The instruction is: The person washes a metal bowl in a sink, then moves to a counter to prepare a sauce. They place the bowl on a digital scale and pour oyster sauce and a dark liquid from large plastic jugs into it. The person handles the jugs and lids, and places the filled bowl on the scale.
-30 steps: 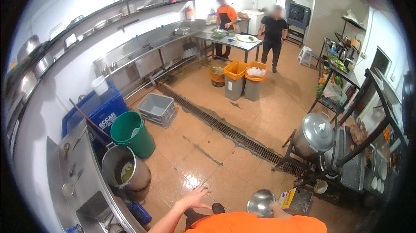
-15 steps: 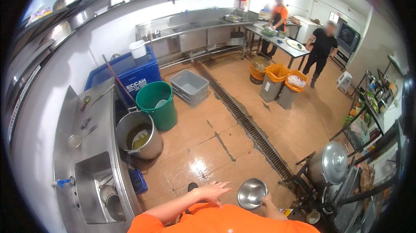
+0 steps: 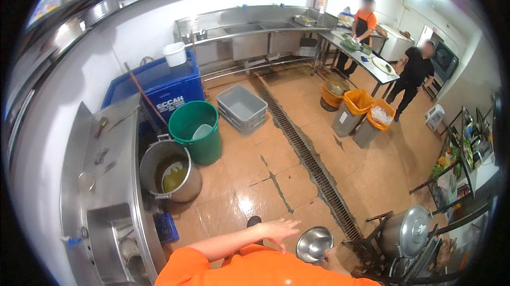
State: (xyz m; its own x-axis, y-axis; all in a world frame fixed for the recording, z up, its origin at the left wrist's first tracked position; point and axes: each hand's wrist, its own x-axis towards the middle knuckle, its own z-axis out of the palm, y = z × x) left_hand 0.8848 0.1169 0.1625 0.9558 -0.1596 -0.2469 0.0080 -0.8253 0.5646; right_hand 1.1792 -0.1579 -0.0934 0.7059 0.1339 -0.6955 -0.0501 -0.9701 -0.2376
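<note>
A shiny metal mixing bowl (image 3: 314,244) is in front of my body at the lower middle, tilted so that its inside shows. My right hand (image 3: 333,260) grips the bowl's right rim, its fingers partly hidden behind it. My left hand (image 3: 280,231) reaches across from the left, just beside the bowl's left rim. Its fingers are stretched out and apart, and it holds nothing. I cannot make out anything inside the bowl.
A steel sink (image 3: 109,227) is at left, beside a large pot (image 3: 194,179) and a green bin (image 3: 207,145). A floor drain (image 3: 297,150) runs through the middle. At right stands a lidded pot (image 3: 409,233). Two people, one in orange (image 3: 366,19), one in black (image 3: 411,68), are far right.
The room has shifted in view as my head turned slightly. The bowl is tilted more, and my left hand is now nearer to its rim. My right hand still holds the bowl.
</note>
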